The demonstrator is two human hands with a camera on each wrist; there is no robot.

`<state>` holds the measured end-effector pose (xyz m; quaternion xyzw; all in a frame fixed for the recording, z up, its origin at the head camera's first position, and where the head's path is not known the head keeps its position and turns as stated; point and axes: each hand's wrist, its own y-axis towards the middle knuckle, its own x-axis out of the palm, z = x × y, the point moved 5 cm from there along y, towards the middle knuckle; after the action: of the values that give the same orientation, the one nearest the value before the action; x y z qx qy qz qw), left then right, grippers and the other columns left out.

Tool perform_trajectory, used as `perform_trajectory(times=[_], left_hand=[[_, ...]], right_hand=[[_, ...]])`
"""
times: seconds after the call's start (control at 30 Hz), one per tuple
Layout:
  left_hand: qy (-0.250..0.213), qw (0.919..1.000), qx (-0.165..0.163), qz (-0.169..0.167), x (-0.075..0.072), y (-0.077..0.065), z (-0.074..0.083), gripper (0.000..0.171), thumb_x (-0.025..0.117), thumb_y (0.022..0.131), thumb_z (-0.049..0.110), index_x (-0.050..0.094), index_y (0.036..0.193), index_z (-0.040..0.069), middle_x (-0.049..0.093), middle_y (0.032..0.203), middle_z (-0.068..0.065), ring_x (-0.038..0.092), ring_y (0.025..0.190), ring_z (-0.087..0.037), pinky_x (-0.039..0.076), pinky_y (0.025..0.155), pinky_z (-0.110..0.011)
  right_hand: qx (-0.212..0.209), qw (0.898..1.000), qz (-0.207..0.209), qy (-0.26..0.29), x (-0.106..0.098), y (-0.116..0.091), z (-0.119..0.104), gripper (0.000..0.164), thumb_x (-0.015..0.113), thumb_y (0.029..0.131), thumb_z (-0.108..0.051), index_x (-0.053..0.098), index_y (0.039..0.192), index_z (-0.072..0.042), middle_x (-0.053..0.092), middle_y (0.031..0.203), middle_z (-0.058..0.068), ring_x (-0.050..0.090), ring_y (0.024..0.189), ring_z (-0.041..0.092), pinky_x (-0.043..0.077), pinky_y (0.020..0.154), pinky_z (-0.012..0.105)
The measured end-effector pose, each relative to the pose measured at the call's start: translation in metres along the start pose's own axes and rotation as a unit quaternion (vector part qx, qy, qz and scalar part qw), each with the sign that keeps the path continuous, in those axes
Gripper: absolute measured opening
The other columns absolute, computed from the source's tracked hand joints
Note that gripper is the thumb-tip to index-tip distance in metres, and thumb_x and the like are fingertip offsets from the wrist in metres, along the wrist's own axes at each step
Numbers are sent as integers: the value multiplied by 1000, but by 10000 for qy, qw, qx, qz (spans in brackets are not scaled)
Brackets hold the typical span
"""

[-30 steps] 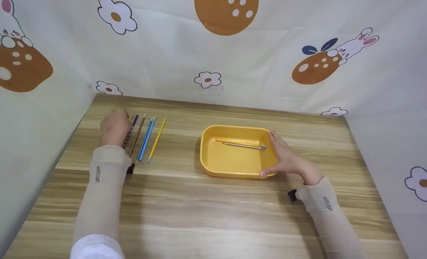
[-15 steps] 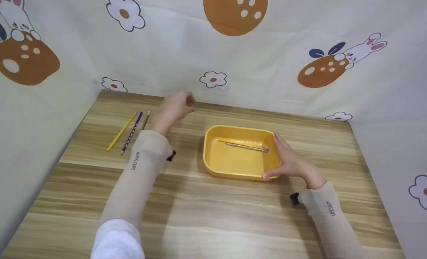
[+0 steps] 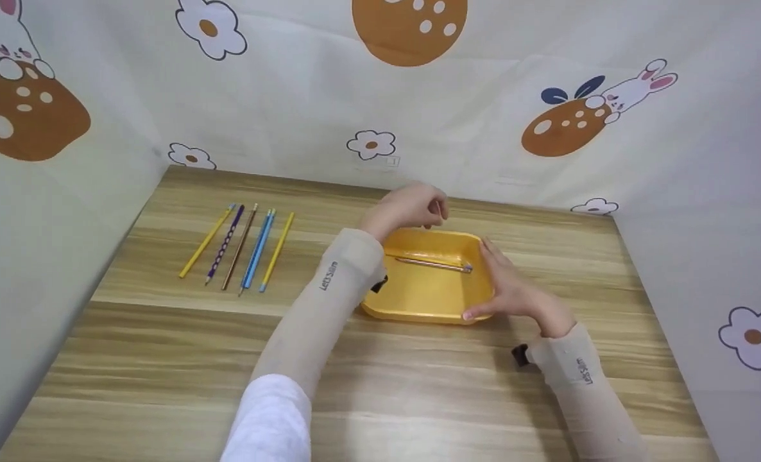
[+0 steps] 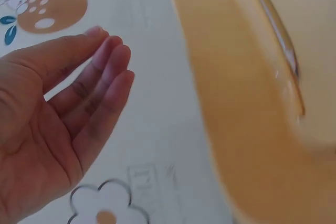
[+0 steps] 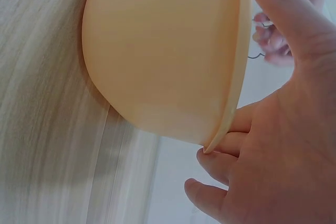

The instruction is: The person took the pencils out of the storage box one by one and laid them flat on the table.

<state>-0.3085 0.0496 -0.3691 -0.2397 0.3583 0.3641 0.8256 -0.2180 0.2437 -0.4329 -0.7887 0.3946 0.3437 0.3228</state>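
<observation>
My left hand (image 3: 409, 205) is over the back rim of a yellow plastic box (image 3: 419, 318). In the left wrist view its fingers are loosely bent, with thumb and fingertips close together and nothing between them. My right hand (image 3: 512, 289) grips the box's right end, thumb at the near corner and fingers at the far one; the right wrist view has fingers (image 5: 218, 166) at the rim. Inside the box lies a silvery pencil (image 3: 435, 264), with a yellow pencil (image 4: 297, 95) alongside it, mostly hidden by the left arm in the head view.
Several pencils lie in a row on the wooden table (image 3: 162, 359) at left: a yellow pencil (image 3: 206, 242), a purple one (image 3: 225, 244), a brown one (image 3: 239, 247), blue pencils (image 3: 257, 250) and another yellow pencil (image 3: 278, 251). A printed curtain (image 3: 290, 96) surrounds the table.
My left hand has moved right from beside the row of pencils to above the back of the box, carrying nothing visible. The right hand stays on the box.
</observation>
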Motion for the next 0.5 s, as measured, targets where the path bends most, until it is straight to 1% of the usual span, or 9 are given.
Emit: perform_trajectory(times=[0.13, 0.23, 0.33, 0.43, 0.5], left_hand=[[-67, 9988, 449, -188, 24, 18, 5, 16, 63, 95, 11, 71, 108, 6, 75, 98, -7, 70, 82, -17, 56, 72, -24], [65, 9974, 626, -345, 39, 25, 4, 17, 61, 94, 9, 72, 107, 5, 76, 97, -7, 69, 81, -16, 55, 69, -20], [438, 9963, 549, -503, 48, 27, 1, 17, 64, 93, 9, 74, 107, 7, 75, 98, -6, 67, 80, -14, 54, 69, -20], [826, 9939, 304, -662, 54, 27, -1, 19, 67, 91, 8, 75, 109, 9, 75, 104, -6, 63, 85, -15, 55, 76, -24], [1091, 9907, 135, -798, 60, 25, -2, 20, 67, 90, 7, 75, 109, 9, 74, 108, -6, 61, 89, -16, 56, 80, -28]], right_hand=[[-19, 10000, 9, -10, 1, 0, -1, 141, 90, 66, -51, -2, 156, 7, -8, 165, 27, 0, 152, 48, 10, 123, 62], [-37, 10000, -21, -40, 1, 1, -2, 140, 89, 67, -52, -1, 156, 7, -8, 164, 28, 0, 152, 47, 10, 123, 62], [-43, 10000, -20, -17, 1, 1, -2, 140, 89, 66, -52, -1, 156, 7, -8, 165, 27, 0, 152, 47, 10, 124, 61], [-27, 10000, 20, 15, 0, 0, 0, 141, 89, 66, -52, -1, 156, 7, -8, 165, 27, -1, 153, 46, 9, 124, 61], [-4, 10000, 34, 10, 0, -1, 1, 141, 90, 65, -52, -1, 156, 6, -8, 165, 26, -1, 153, 46, 9, 124, 61]])
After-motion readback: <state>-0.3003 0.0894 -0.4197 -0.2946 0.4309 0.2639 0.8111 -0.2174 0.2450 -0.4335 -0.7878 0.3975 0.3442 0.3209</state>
